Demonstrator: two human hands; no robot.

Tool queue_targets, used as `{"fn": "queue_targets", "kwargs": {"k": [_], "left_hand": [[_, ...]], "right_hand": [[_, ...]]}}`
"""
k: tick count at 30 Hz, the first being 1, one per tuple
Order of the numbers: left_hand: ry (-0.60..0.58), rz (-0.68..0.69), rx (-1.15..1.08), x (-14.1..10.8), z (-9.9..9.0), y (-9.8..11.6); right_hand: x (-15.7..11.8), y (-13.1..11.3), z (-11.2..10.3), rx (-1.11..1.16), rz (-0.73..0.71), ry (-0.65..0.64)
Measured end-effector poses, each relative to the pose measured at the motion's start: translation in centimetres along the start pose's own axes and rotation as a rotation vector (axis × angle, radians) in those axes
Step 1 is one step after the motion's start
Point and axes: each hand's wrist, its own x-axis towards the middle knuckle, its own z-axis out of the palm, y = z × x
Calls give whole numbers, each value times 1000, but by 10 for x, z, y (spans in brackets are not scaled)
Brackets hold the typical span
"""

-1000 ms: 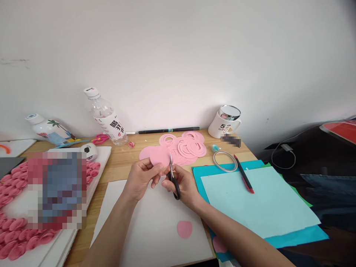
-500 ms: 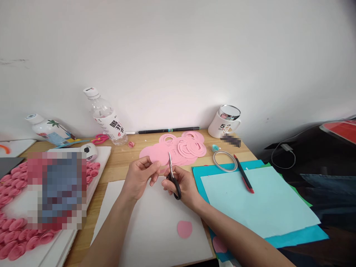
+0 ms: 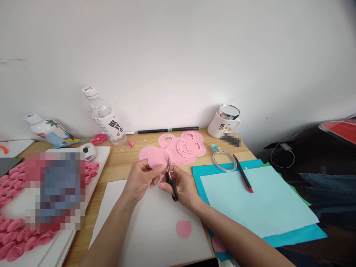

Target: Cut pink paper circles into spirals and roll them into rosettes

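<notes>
A round piece of pink paper (image 3: pixel 157 157) is pinched between the thumb and fingers of my left hand (image 3: pixel 143 178). My right hand (image 3: pixel 182 187) is closed around black-handled scissors (image 3: pixel 172 187), their blades pointing up at the right edge of the paper. Whether the blades are cutting into it I cannot tell. Behind both hands lies a pile of pink paper circles and rings (image 3: pixel 191 146). On the white board (image 3: pixel 155 222) below my hands rests a smaller pink paper piece (image 3: pixel 184 228) with one flattened side.
To the right, light blue sheets (image 3: pixel 258 204) carry a black-and-red pen (image 3: pixel 244 176) and a tape roll (image 3: pixel 224 160). A mug (image 3: pixel 224 121) and a water bottle (image 3: pixel 107 120) stand by the wall. Pink paper flowers (image 3: pixel 16 241) cover a board at left.
The scissors have shifted slightly left, and their blades now meet the pink paper's right edge. My right thumb has moved left along with them. The left hand keeps its pinch on the paper.
</notes>
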Motion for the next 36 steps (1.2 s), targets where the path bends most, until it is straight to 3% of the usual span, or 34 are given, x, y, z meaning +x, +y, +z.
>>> {"fn": "queue_targets", "kwargs": {"k": [5,36], "left_hand": [[12,-9,16,0,1,1],[29,7,-16,2,-5,-1]], "right_hand": [[1,-2,-3,-30,-62,17],[-1,-3,0,5,100,45]]}}
